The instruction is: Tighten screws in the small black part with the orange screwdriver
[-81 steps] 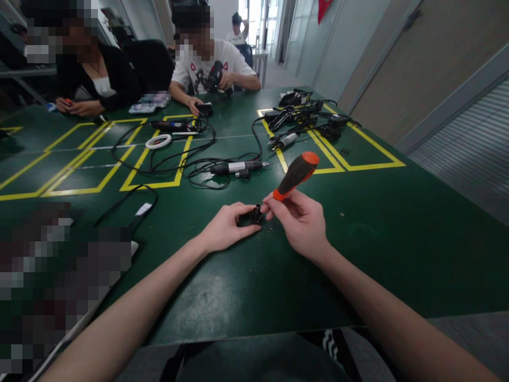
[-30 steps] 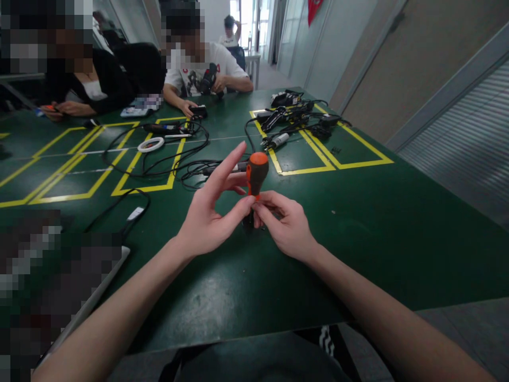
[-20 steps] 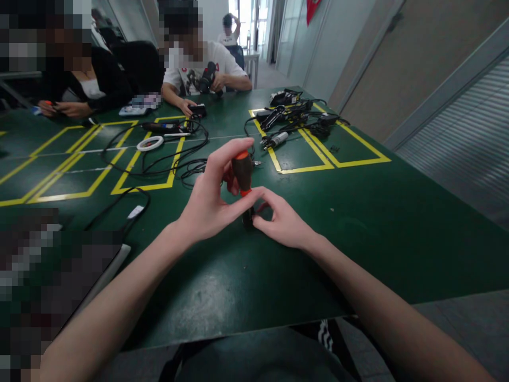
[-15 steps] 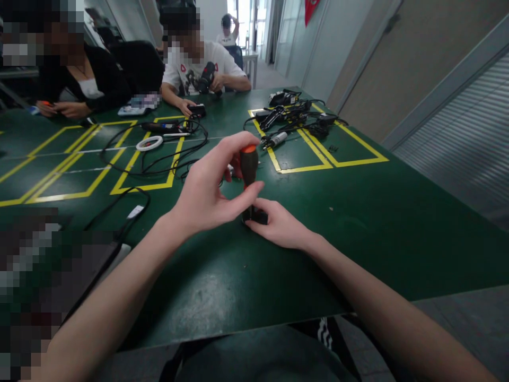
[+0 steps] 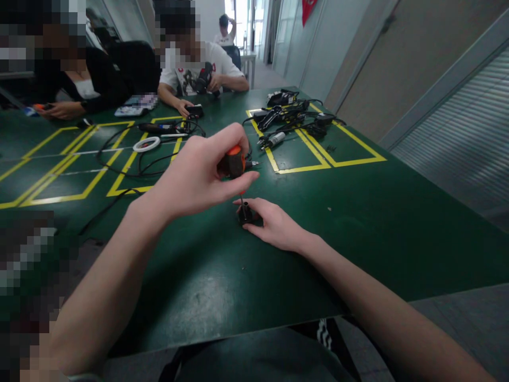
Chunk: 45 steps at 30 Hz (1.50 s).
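Observation:
My left hand (image 5: 194,175) is closed round the orange and dark handle of a screwdriver (image 5: 235,161), its thumb stretched to the right below the handle. The thin shaft points down to a small black part (image 5: 245,213) with a short upright tube. Whether the tip touches the inside of that part I cannot make out. My right hand (image 5: 274,225) grips the black part from the right between thumb and fingers, holding it on the green table (image 5: 222,297).
Black tools and cables (image 5: 278,119) lie in a heap at the back right. A white ring (image 5: 146,144) and a corded black tool (image 5: 159,128) rest at the back left. Across the table a person holds a black power tool (image 5: 203,78); another sits farther left.
My left hand has shifted left and tilted the screwdriver, whose handle stood upright before. The black part and its tube now show more. My right hand has stayed in place.

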Tool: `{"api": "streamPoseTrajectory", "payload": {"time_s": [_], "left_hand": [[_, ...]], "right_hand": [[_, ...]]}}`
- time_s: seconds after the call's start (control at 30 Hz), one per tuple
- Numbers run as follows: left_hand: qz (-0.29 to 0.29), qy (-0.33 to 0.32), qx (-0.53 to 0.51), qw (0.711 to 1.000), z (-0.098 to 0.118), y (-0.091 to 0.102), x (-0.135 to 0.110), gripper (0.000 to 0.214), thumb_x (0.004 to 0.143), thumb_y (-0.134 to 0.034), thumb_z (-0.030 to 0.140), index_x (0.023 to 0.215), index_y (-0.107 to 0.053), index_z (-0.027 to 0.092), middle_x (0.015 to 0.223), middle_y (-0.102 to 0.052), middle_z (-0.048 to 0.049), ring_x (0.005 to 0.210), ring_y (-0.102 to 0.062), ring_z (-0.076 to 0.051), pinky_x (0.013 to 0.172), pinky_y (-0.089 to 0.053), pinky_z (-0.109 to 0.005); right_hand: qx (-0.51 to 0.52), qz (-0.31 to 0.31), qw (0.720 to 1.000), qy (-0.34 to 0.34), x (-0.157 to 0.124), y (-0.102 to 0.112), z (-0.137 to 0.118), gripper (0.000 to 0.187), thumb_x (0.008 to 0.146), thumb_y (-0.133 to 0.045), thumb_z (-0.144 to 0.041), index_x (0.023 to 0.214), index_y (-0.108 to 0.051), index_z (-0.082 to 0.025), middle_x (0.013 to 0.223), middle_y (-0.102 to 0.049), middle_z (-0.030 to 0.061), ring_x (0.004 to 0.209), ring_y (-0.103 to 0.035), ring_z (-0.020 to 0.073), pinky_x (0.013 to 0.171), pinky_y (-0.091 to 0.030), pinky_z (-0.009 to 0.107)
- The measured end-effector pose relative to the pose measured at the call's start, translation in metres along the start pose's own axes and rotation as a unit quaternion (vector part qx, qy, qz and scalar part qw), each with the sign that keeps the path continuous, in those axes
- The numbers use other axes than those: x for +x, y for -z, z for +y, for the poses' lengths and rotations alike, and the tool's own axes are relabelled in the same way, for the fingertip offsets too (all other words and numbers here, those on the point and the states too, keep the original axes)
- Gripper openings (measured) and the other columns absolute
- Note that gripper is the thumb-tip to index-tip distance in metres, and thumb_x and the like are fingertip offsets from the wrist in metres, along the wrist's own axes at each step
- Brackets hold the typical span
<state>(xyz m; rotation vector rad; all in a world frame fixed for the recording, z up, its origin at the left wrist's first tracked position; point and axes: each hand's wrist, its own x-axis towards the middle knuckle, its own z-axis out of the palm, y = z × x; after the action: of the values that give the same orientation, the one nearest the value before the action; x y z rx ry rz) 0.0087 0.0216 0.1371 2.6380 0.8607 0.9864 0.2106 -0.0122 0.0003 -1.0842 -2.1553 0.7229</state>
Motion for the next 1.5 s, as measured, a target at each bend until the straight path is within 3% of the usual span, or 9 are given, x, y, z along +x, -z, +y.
{"api": "streamPoseTrajectory", "payload": {"time_s": [0.2,0.33,0.43,0.57,0.73,0.87,1.03,1.2,1.5], "left_hand": [[-0.011,0.012,0.028,0.999,0.006,0.004,0.006,0.026,0.085,-0.078,0.039,0.076,-0.060,0.023,0.062,-0.054,0.0010,0.074,-0.065,-0.021,0.068,-0.044,-0.030],[-0.032,-0.018,0.048,0.998,0.016,0.003,0.004,0.006,0.088,-0.063,0.027,0.091,-0.067,0.023,0.073,-0.068,-0.0005,0.066,-0.062,-0.019,0.063,-0.043,-0.031],[-0.034,-0.033,0.054,0.997,0.019,0.003,0.000,0.020,0.089,-0.056,0.020,0.104,-0.069,0.022,0.074,-0.069,0.0010,0.060,-0.059,-0.016,0.061,-0.043,-0.031],[0.009,-0.028,0.081,0.996,0.017,0.001,-0.005,0.020,0.098,-0.058,0.030,0.112,-0.069,0.020,0.064,-0.061,0.0053,0.052,-0.053,-0.013,0.059,-0.041,-0.029],[0.009,-0.010,0.059,0.998,0.018,0.001,-0.011,0.013,0.094,-0.064,0.032,0.086,-0.059,0.022,0.067,-0.058,0.0038,0.054,-0.051,-0.012,0.057,-0.037,-0.029],[-0.010,-0.004,0.034,0.999,0.023,0.003,-0.015,0.020,0.080,-0.063,0.017,0.099,-0.057,0.022,0.082,-0.062,0.0002,0.062,-0.052,-0.014,0.060,-0.040,-0.030],[-0.005,0.019,0.011,1.000,0.021,-0.002,-0.016,0.021,0.090,-0.070,0.025,0.108,-0.060,0.023,0.079,-0.064,0.0010,0.062,-0.053,-0.015,0.059,-0.038,-0.030],[0.026,0.019,0.051,0.998,0.018,-0.010,-0.014,0.021,0.093,-0.072,0.037,0.103,-0.060,0.023,0.070,-0.059,0.0044,0.057,-0.054,-0.013,0.056,-0.034,-0.028],[0.031,0.033,0.009,0.999,0.020,-0.020,-0.013,0.020,0.100,-0.057,0.031,0.117,-0.062,0.021,0.074,-0.063,0.0015,0.062,-0.061,-0.017,0.062,-0.045,-0.030]], "right_hand": [[-0.018,0.009,0.999,0.036,-0.001,0.000,0.000,0.049,0.088,-0.066,-0.012,0.137,-0.065,-0.015,0.123,-0.075,0.0156,0.106,-0.070,0.0273,0.091,-0.059,0.043],[-0.023,0.006,0.999,0.026,-0.001,0.001,-0.003,0.043,0.088,-0.067,-0.011,0.130,-0.068,-0.017,0.113,-0.076,0.0117,0.098,-0.069,0.0253,0.091,-0.058,0.043],[-0.032,0.007,0.999,0.008,-0.001,0.001,-0.004,0.041,0.090,-0.069,-0.015,0.131,-0.067,-0.017,0.109,-0.076,0.0116,0.093,-0.069,0.0248,0.087,-0.058,0.042],[-0.030,0.009,0.999,-0.010,-0.002,0.002,-0.004,0.046,0.092,-0.072,-0.018,0.137,-0.066,-0.020,0.114,-0.078,0.0118,0.095,-0.071,0.0249,0.089,-0.057,0.043],[-0.019,-0.003,1.000,-0.020,-0.001,0.003,-0.002,0.051,0.086,-0.074,-0.011,0.135,-0.066,-0.020,0.116,-0.078,0.0112,0.096,-0.071,0.0247,0.089,-0.056,0.042],[-0.028,-0.008,0.999,-0.021,-0.001,0.004,-0.004,0.047,0.083,-0.074,-0.007,0.128,-0.067,-0.018,0.110,-0.077,0.0113,0.099,-0.071,0.0267,0.090,-0.056,0.043],[-0.015,-0.013,1.000,-0.011,-0.001,0.005,-0.007,0.050,0.081,-0.067,-0.005,0.129,-0.066,-0.016,0.113,-0.078,0.0140,0.097,-0.074,0.0283,0.091,-0.057,0.044],[0.080,0.072,0.994,-0.030,0.001,0.009,-0.002,0.067,0.079,-0.060,-0.006,0.144,-0.058,-0.023,0.133,-0.076,0.0121,0.100,-0.075,0.0247,0.090,-0.060,0.043],[0.157,0.199,0.962,0.105,0.010,0.018,-0.025,0.022,0.088,-0.082,-0.030,0.107,-0.075,-0.022,0.105,-0.078,0.0044,0.086,-0.070,0.0184,0.076,-0.061,0.035]]}}
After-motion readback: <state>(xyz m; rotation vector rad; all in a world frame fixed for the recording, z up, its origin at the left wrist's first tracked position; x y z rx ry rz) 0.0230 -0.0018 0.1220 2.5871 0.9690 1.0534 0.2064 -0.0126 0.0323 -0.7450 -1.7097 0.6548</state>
